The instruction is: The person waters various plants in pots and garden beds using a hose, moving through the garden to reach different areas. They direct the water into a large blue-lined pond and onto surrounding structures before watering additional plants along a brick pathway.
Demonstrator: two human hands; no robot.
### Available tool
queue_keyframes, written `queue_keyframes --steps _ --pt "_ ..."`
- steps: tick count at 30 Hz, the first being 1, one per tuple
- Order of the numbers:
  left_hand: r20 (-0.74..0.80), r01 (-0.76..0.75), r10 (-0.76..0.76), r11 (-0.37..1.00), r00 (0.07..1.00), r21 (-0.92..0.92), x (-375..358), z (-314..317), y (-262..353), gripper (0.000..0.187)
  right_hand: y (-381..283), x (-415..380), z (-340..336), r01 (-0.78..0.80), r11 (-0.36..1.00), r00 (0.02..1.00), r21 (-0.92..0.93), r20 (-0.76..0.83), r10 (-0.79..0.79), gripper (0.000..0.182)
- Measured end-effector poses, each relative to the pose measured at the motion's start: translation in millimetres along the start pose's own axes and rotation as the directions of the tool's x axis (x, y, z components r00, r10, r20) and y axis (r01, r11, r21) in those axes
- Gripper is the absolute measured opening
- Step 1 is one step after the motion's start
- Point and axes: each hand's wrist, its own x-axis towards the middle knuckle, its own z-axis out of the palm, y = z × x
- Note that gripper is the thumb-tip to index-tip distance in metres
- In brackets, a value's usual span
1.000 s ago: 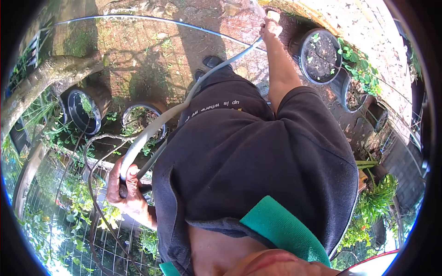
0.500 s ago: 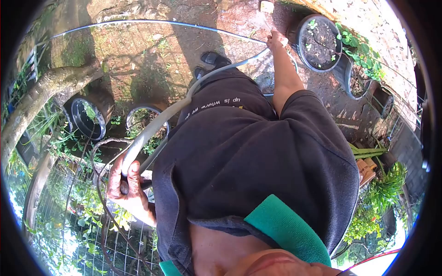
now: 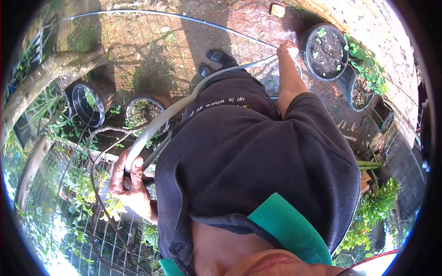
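My left hand (image 3: 131, 186), low on the left, is closed around a thick grey hose (image 3: 170, 112). A dark, rounded bit shows between its fingers; I cannot make out what it is. The hose runs up across the front of my shorts to my right hand (image 3: 287, 48), which is closed on it at the end of my outstretched arm. Pale water spray (image 3: 290, 35) shows just beyond that hand. A large black pot (image 3: 347, 57) of soil with small seedlings stands right beside the right hand, apart from it.
A thin blue hose (image 3: 184, 17) lies across the dirt ground. Black pots (image 3: 99, 120) and a thick branch (image 3: 37, 87) are on the left, with wire fencing (image 3: 78, 230) below. A pale block (image 3: 277, 10) lies at the top. Leafy plants (image 3: 368, 69) grow on the right.
My right hand has shifted slightly right and down in the view. The spray, which pointed up and left toward the pale block, now shows close above the hand. My left hand keeps its grip.
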Motion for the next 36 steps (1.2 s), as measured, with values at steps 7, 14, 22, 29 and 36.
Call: queue_keyframes --steps 7,14,22,29,36 --pt "-0.266 0.238 -0.229 0.971 0.936 0.0 -35 -6 -14 0.029 -23 -96 184 -0.035 0.878 0.903 -0.477 0.362 0.233 0.014" --pt "-0.416 0.455 -0.462 0.882 0.783 -0.124 -76 -2 -12 0.025 48 -211 310 0.555 0.42 0.573 -0.718 0.696 0.433 0.016" --pt "-0.503 0.478 -0.545 0.836 0.671 -0.267 -89 14 -20 0.025 101 -304 345 0.95 0.145 0.132 -0.277 0.776 0.617 0.02" --pt "-0.482 0.405 -0.571 0.818 0.665 -0.41 -66 10 -32 0.025 97 -279 408 0.978 0.191 -0.013 -0.084 0.889 0.459 0.019" --pt "-0.435 0.412 -0.602 0.788 0.67 -0.457 -2 -24 -60 0.025 99 -334 488 0.98 0.197 -0.114 0.035 0.906 0.407 0.024"
